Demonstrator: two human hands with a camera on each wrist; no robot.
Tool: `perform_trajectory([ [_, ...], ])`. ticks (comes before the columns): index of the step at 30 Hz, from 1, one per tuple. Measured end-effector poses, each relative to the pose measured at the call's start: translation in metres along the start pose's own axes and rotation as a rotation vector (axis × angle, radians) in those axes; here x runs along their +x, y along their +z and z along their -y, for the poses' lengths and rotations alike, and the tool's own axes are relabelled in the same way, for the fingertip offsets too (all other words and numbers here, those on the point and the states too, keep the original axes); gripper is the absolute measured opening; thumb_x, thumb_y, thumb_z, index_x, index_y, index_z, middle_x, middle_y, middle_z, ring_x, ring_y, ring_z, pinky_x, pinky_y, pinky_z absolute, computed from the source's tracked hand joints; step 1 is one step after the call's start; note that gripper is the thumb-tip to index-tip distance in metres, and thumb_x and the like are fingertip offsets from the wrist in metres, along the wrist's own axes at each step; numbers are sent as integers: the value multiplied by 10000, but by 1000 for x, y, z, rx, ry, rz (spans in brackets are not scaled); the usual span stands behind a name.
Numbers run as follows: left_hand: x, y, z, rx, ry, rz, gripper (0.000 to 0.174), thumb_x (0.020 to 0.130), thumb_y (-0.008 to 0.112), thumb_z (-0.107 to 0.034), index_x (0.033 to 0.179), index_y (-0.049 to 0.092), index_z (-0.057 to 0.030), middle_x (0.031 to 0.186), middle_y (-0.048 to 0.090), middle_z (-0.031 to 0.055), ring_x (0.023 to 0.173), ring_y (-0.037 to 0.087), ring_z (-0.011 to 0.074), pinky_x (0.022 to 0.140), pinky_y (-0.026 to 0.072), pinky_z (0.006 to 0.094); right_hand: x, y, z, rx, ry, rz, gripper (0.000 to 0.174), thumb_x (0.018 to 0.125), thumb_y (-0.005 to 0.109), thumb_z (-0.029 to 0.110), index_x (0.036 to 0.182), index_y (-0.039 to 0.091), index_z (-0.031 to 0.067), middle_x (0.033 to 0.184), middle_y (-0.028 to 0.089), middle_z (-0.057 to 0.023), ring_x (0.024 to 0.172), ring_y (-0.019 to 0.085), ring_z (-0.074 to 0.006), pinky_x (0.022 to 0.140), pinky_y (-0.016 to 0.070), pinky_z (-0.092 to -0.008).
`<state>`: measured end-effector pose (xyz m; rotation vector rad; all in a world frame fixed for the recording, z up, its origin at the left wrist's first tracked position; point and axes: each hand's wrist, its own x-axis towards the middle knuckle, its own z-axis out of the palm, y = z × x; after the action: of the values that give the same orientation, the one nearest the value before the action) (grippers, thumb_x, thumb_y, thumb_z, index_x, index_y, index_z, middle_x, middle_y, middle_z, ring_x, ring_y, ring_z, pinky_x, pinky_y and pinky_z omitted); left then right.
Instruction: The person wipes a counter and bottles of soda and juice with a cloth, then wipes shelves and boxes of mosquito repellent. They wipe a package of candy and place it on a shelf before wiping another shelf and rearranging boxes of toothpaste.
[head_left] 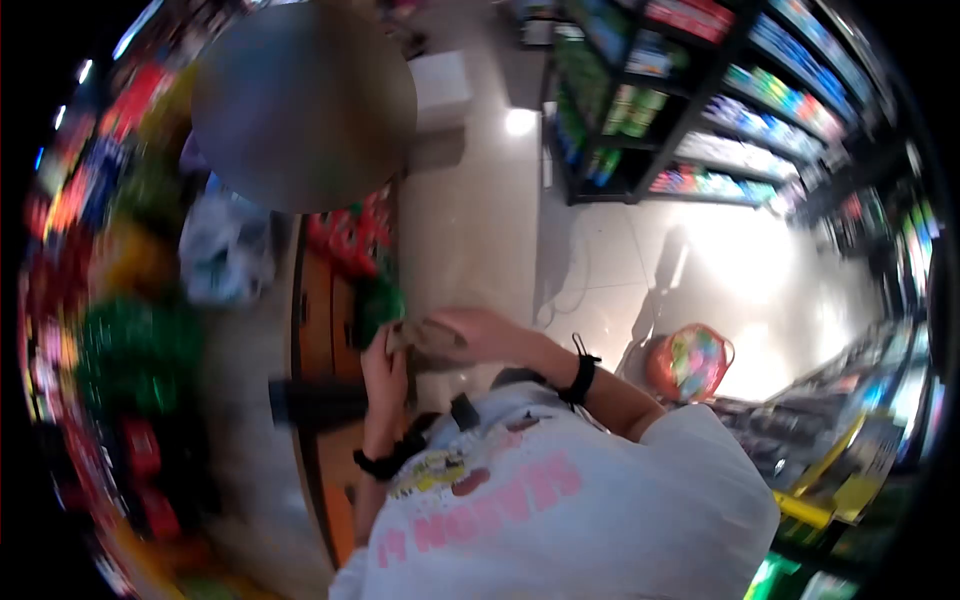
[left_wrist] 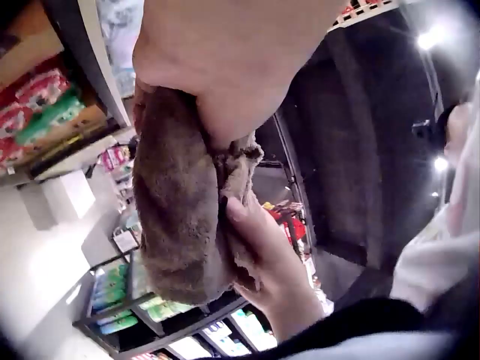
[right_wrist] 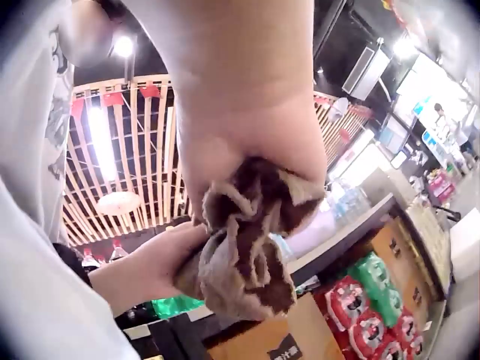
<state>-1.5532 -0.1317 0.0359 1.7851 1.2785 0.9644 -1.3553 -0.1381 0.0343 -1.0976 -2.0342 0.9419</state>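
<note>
A greyish-brown cloth, plush and crumpled, is held between my two hands in front of my body. My left hand grips one end of it, and my right hand grips the other. In the left wrist view, the bunched cloth hangs in a thick fold below the left hand, with the right thumb pressed along its side. From the right wrist, the frayed, ruffled edges of the cloth spill out under the right hand; the left hand holds it from the side. Some fingers are hidden by the folds.
Beside the left hand runs a counter with red-wrapped packs and a white plastic bag. A pink basket stands on the floor at right, before stocked shelves. A blurred round shape covers the upper left.
</note>
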Motion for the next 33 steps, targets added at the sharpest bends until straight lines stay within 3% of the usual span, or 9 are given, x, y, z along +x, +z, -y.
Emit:
perform_trajectory([
  [4,62,42,18,-147,68,192,177,905,407,-64,964,541,35,843,588,55,769,523,114,696,425,275,-15,-26,-19,-75,27,-307,570,729,626,224,1254,428,127,953,574,-145,818,576,-325,679,467,-396],
  [10,136,111,-12,-194,-33,477,348,932,437,-235,818,531,80,680,551,66,688,449,77,594,388,292,-37,-92,-51,-291,274,-361,399,718,594,163,1111,540,116,836,598,-106,738,562,-321,658,446,-420],
  [14,200,153,-29,-454,-321,679,349,948,418,-321,931,549,1,821,543,33,795,499,100,717,407,259,-32,-161,-85,-413,174,-491,230,753,561,175,958,600,80,795,612,-110,734,564,-305,704,443,-389],
  [18,273,212,-29,-383,-275,676,359,944,417,-338,981,553,-8,901,575,65,842,550,138,766,439,281,-10,-223,-130,-318,351,-421,233,762,566,194,965,606,87,814,613,-117,788,564,-306,731,440,-398],
  [19,294,235,-21,-644,-240,777,379,946,407,-340,1022,552,2,972,590,88,884,561,148,786,439,278,-6,-235,-142,-287,385,-391,268,760,572,181,1010,590,85,820,616,-117,790,568,-293,761,422,-406],
  [24,355,328,-48,-704,-485,935,390,949,395,-329,1026,565,13,941,615,81,855,589,157,748,462,274,-29,-307,-158,-589,521,-449,347,787,496,65,1132,527,74,923,614,-106,817,571,-265,813,405,-401],
  [28,369,435,-95,-266,311,1062,407,930,401,-344,915,580,21,759,585,178,697,555,319,658,441,359,-94,-328,-160,-562,679,-958,355,818,454,43,1170,499,60,1006,602,-140,860,559,-312,803,412,-442],
  [32,368,522,-176,-379,258,1013,478,944,360,-375,828,532,55,648,535,201,668,551,326,610,389,423,-174,-337,-168,-419,1286,-978,233,800,485,44,1020,541,-10,940,595,-167,933,541,-361,818,426,-433],
  [33,372,544,-184,-423,165,1050,486,949,342,-405,914,556,31,766,601,156,782,601,250,682,433,384,-194,-338,-174,-512,1076,-1072,204,777,518,45,968,555,-16,905,585,-193,920,539,-369,809,429,-440],
])
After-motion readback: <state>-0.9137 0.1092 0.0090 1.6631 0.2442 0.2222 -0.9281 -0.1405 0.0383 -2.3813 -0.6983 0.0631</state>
